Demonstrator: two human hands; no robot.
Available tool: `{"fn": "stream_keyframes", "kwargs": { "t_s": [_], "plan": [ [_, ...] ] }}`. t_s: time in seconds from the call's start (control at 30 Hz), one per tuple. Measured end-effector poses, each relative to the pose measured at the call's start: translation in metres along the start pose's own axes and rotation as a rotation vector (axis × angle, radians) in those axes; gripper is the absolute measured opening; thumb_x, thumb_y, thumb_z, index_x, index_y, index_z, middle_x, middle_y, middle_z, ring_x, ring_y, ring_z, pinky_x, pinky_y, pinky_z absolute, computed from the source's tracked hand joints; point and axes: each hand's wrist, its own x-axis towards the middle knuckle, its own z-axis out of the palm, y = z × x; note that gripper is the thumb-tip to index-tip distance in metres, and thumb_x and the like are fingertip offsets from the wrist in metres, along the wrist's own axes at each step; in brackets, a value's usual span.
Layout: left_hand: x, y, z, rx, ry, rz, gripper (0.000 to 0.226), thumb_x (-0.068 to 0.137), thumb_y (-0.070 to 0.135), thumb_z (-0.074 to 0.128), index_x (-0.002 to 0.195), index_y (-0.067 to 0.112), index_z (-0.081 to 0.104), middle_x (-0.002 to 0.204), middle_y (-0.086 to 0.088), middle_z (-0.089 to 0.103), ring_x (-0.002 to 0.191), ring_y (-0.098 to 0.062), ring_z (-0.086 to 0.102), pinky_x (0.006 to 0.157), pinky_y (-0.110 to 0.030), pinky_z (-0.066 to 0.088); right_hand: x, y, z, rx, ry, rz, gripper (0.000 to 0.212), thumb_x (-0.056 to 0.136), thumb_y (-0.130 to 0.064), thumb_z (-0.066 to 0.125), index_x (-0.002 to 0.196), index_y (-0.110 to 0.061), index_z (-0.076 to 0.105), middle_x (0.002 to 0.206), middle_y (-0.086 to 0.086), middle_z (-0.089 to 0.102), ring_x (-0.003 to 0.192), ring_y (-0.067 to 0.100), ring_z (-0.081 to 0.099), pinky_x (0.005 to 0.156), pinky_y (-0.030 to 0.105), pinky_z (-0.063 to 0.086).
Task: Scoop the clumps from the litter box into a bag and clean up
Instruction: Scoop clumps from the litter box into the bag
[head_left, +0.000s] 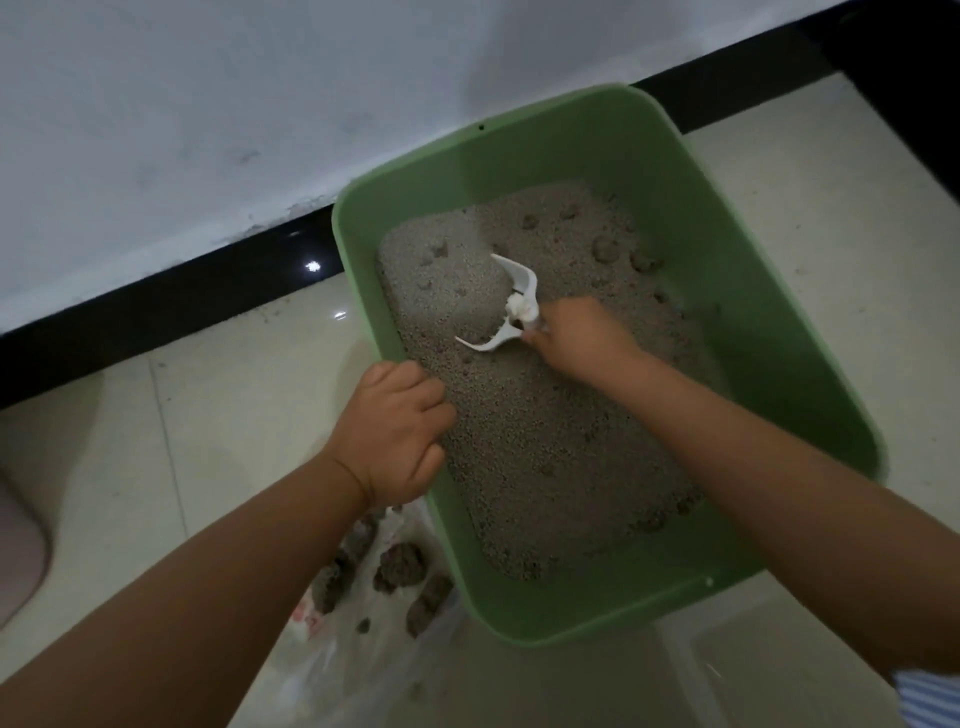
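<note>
While the left hand (395, 428) curls its fingers over the near left rim of the green litter box (753, 291), the right hand (576, 340) grips the handle of a white scoop (511, 306) down inside it. The scoop's blade points to the far left and sits in the grey litter (545, 441), roughly at the middle of the box's far half. Several darker clumps (605, 249) lie in the litter toward the far right, and a few more show along the near right edge. Just beside the box on its near left, a thin plastic bag (363, 613) lies on the tiled floor (223, 415) with brown lumps in it; its opening is hard to make out. Behind the box a black skirting strip (156, 312) runs under a pale wall (208, 104).
</note>
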Motion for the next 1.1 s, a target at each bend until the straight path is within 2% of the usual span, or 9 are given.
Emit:
{"fn": "stream_keyframes", "kwargs": {
  "t_s": [0.1,0.27,0.4,0.57,0.73,0.87,1.0,1.03,1.1],
  "plan": [
    [-0.001,0.0,0.001,0.001,-0.001,-0.002,0.029,0.065,0.026,0.034,0.052,0.008,0.053,0.054,-0.008,0.047,0.065,-0.017,0.026,0.063,-0.029,0.021,0.007,-0.009,0.005,0.048,0.083,-0.055,0.034,0.1,-0.022,0.034,0.126,-0.008,0.051,0.112,0.021,0.061,0.101,0.031,0.059,0.069,0.029,0.038],
    [-0.001,-0.001,0.002,-0.02,-0.003,-0.006,0.033,0.067,0.026,0.034,0.055,0.006,0.057,0.055,-0.009,0.049,0.066,-0.018,0.027,0.064,-0.03,0.022,0.022,-0.01,0.017,0.132,0.145,-0.036,0.042,0.097,-0.037,0.038,0.114,-0.004,0.058,0.11,0.02,0.062,0.098,0.033,0.058,0.073,0.032,0.038],
    [-0.003,0.0,0.0,-0.017,-0.001,0.004,0.034,0.07,0.027,0.034,0.057,0.006,0.058,0.056,-0.01,0.05,0.067,-0.019,0.028,0.064,-0.03,0.022,0.02,-0.003,0.022,0.144,0.234,-0.12,0.034,0.095,-0.031,0.046,0.106,-0.002,0.059,0.104,0.019,0.063,0.084,0.026,0.054,0.068,0.028,0.035],
    [-0.004,0.0,0.0,-0.01,0.006,-0.007,0.034,0.071,0.025,0.034,0.057,0.006,0.058,0.057,-0.01,0.05,0.067,-0.019,0.028,0.064,-0.03,0.022,0.018,-0.006,0.027,0.281,0.321,-0.204,0.031,0.093,-0.026,0.05,0.106,0.001,0.059,0.1,0.021,0.065,0.091,0.03,0.06,0.076,0.033,0.046],
    [-0.005,0.0,0.001,0.004,0.004,-0.022,0.033,0.069,0.025,0.034,0.056,0.006,0.058,0.057,-0.01,0.05,0.067,-0.019,0.028,0.065,-0.03,0.023,0.005,0.004,0.025,0.395,0.379,-0.224,0.027,0.092,-0.02,0.053,0.105,0.002,0.061,0.093,0.019,0.064,0.079,0.019,0.052,0.066,0.021,0.029],
    [-0.004,0.0,0.0,0.021,0.008,-0.019,0.032,0.068,0.025,0.034,0.055,0.007,0.057,0.055,-0.008,0.049,0.066,-0.018,0.027,0.064,-0.03,0.022,-0.015,0.028,0.013,0.41,0.448,-0.179,0.026,0.091,-0.018,0.054,0.103,0.004,0.063,0.079,0.005,0.051,0.077,0.014,0.046,0.066,0.02,0.027],
    [-0.005,0.001,-0.001,0.039,0.019,-0.012,0.03,0.066,0.025,0.034,0.053,0.008,0.056,0.054,-0.008,0.048,0.065,-0.019,0.027,0.063,-0.03,0.022,-0.036,0.045,0.0,0.304,0.448,-0.165,0.028,0.091,-0.02,0.055,0.107,0.002,0.062,0.086,0.017,0.061,0.078,0.023,0.053,0.066,0.023,0.029],
    [-0.005,0.001,-0.001,0.048,0.017,-0.009,0.03,0.066,0.025,0.034,0.053,0.008,0.056,0.054,-0.008,0.049,0.065,-0.019,0.027,0.062,-0.03,0.021,-0.041,0.047,-0.001,0.277,0.408,-0.179,0.025,0.091,-0.02,0.055,0.104,0.0,0.063,0.083,0.015,0.061,0.074,0.02,0.051,0.064,0.023,0.029],
    [-0.004,0.001,-0.003,0.067,0.0,-0.008,0.031,0.066,0.026,0.034,0.053,0.008,0.057,0.053,-0.007,0.049,0.063,-0.021,0.036,0.061,-0.03,0.021,-0.053,0.048,-0.001,0.275,0.345,-0.194,0.015,0.09,-0.02,0.056,0.082,-0.009,0.063,0.066,0.003,0.05,0.062,0.014,0.043,0.055,0.026,0.025]
  ]
}}
